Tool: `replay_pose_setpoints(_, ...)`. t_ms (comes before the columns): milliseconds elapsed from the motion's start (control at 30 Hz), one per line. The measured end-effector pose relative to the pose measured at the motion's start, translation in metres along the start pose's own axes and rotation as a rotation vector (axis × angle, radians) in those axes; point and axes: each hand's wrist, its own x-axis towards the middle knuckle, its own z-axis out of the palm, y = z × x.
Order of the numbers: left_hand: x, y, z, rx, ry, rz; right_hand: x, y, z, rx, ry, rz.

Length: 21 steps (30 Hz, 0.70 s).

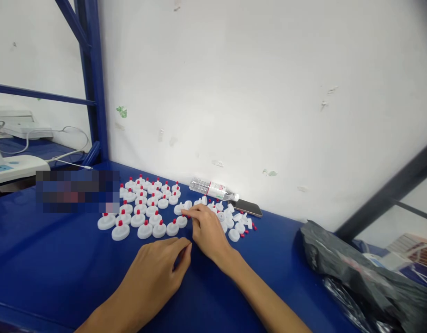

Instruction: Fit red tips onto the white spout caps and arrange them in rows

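The left hand [158, 268] is curled over the worktop [78, 259], thumb and forefinger tips together. The right hand [209, 227] extends its forefinger among white caps [138, 219]; whether its fingers grip one, I cannot tell.

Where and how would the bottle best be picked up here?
Probably around the label at mid-body, coming from above with the fingers across the barrel. The bottle lies on its side, so its long round body faces up. The wall runs behind it, white parts crowd the near side, and the phone lies by its capped end.
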Motion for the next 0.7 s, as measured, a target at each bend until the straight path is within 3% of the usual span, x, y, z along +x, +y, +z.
replay_pose_setpoints(333, 0.001, 0.003, -0.004, 0.013, -0.045, -0.009, 0.036, -0.006, -0.005, 0.135, -0.138, 0.026)
replay_pose_setpoints(533, 0.001, 0.004, -0.003, 0.013, -0.051, -0.006, 0.041, 0.003, -0.012, -0.094, -0.03, 0.014)
replay_pose_setpoints(700, 0.001, 0.004, -0.003, 0.047, -0.05, 0.001, 0.044, 0.012, -0.006, -0.25, -0.065, -0.021)
